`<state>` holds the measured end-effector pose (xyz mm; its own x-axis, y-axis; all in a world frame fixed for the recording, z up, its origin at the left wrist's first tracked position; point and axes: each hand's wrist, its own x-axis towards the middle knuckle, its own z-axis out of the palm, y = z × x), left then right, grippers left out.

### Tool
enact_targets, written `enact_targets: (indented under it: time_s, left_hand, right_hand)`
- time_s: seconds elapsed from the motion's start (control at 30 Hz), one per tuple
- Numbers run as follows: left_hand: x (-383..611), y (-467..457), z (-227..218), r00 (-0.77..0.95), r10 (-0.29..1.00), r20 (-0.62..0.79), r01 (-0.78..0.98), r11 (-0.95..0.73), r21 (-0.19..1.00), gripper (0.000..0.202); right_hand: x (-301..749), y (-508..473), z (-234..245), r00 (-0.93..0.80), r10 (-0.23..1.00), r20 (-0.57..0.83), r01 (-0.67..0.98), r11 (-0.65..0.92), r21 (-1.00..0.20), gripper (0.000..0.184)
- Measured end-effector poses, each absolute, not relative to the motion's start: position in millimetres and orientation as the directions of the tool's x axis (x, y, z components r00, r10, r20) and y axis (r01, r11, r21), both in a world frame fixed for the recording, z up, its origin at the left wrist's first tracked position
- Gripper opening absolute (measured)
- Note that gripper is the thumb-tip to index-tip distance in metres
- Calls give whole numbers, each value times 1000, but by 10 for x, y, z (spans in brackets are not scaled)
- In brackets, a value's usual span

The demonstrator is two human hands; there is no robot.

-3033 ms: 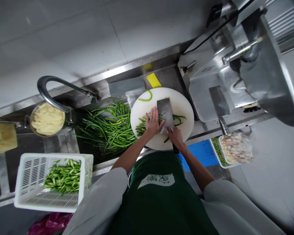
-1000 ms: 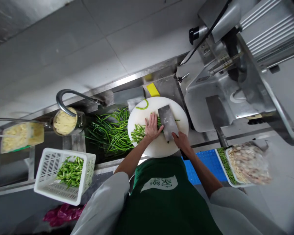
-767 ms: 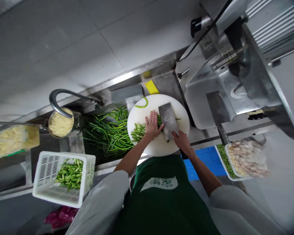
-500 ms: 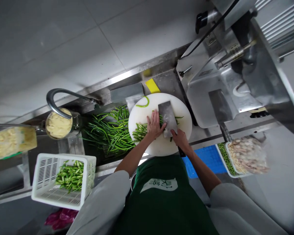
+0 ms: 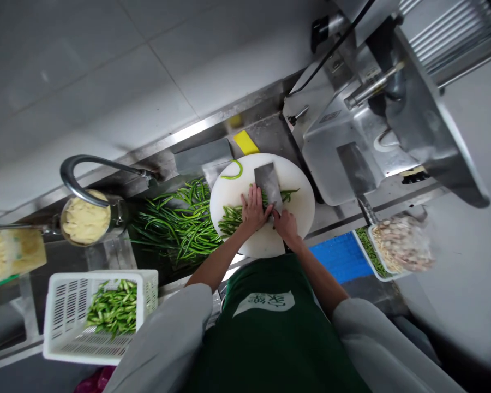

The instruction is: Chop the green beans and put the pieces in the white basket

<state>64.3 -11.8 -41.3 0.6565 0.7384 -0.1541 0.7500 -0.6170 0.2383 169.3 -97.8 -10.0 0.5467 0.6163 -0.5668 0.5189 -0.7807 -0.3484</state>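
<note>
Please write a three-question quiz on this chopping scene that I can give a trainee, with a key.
1. Which hand grips the cleaver over the round white board?

2. True or false: the left hand lies over green vegetables on the board.

3. What does the white basket hold?
A) blue plates
B) cut green pieces
C) whole lemons

Key:
1. The right hand
2. True
3. B

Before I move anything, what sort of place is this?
Most likely a commercial kitchen's prep area: a cleaver over a round white cutting board, a curved metal tap, and what looks like a large slicing machine.
</note>
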Motion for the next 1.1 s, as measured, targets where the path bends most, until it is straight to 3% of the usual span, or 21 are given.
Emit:
enact_targets:
  time_s: [0.2,0.33,0.43,0.57,0.77,1.1]
  left_hand:
    - [257,-271,-264,687,708,-162,727,-667,165,76]
    - [299,-317,-248,715,684,-144,699,-695,169,75]
    - [536,-314,-270,771,617,-155,636,-746,199,62]
    - [700,-313,-234,721,683,-117,687,-684,246,60]
    - [710,-332,-198,536,844,-35,813,-504,290,66]
    - [967,-253,-454,653,751,-93,752,-629,198,80]
  right_hand:
    - [1944,-1153,-56,518,678,-521,490,-735,-469,51]
    - [2289,-1400,-10,615,582,-531,343,-805,-485,61]
    - [2540,-1585,-2,677,540,-500,290,-820,-493,59]
    - [2673,-1760,-26,702,536,-469,282,-814,-507,55]
    - [2496,-1594,-56,556,616,-557,319,-778,-542,53]
    - [2466,-1632,-102,528,645,-553,503,-762,-408,44]
